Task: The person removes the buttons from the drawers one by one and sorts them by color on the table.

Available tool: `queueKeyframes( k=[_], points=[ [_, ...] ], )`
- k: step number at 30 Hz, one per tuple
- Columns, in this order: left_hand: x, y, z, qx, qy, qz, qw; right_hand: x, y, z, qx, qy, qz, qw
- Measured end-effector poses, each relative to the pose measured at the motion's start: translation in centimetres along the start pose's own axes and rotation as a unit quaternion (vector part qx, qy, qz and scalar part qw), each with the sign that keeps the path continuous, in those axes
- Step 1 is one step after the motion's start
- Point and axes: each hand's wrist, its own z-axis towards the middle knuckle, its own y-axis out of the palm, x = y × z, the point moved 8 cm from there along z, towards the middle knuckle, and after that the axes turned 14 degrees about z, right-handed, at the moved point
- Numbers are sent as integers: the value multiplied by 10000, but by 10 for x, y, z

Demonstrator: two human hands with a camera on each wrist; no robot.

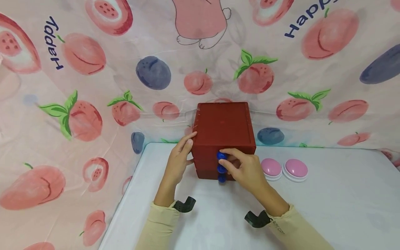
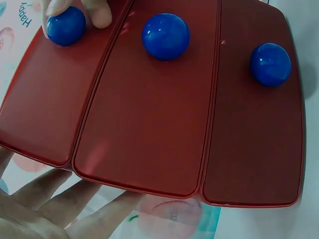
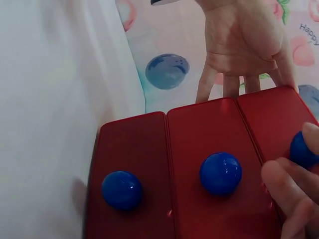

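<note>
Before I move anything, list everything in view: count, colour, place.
Drawer box: one, dark red, standing on the table in front of the cloth
Drawers: three, dark red, stacked in the box's front
Knobs: three, blue, one on each drawer
Push buttons: two, pink on white bases, side by side on the table, right of the box
Table: one, white, under the box and buttons
Cloth: pale pink with printed fruit, behind and left of the table
Black wrist pieces: two, one at each cuff
Sleeves: two, beige, on the forearms
Left hand: one, against the box's left side
Right hand: one, pinching the top knob
</note>
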Motion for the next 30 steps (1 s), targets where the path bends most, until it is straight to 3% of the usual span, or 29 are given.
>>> queueKeyframes(
  k=[11,15,21,25,30],
  points=[
    [5,-2,1,-22,142,14,9999,3,-5,-20,-54,-731,922,9930],
    [6,-3,3,-18,175,30,9998,14,1,-20,-143,-529,600,9967],
    [5,-4,3,-3,174,15,9998,35,18,-19,-442,108,-227,9987],
    [3,-2,3,-45,150,-24,9999,44,26,-21,-480,418,-270,9976],
    [2,0,1,-87,138,-51,9999,49,28,-22,-250,682,-52,9973]
  ],
)
